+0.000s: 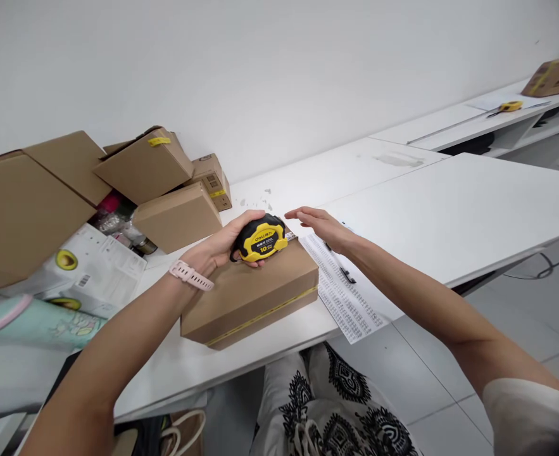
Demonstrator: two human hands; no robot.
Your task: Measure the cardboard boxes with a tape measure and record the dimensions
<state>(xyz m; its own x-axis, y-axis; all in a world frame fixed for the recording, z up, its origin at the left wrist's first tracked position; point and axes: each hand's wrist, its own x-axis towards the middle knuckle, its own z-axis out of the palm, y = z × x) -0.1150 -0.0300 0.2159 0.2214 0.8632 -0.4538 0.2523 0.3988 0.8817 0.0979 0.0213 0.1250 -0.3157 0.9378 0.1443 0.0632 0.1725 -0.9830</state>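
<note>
My left hand grips a yellow and black tape measure and holds it on top of a flat cardboard box with a yellow tape line along its side. A pink watch strap sits on that wrist. My right hand hovers open just right of the tape measure, fingers stretched toward its tip, above a printed sheet with a black pen on it.
Several cardboard boxes are piled at the left against the wall, with packaged goods below them. The white table runs to the right. A second tape measure and another box lie on a far counter.
</note>
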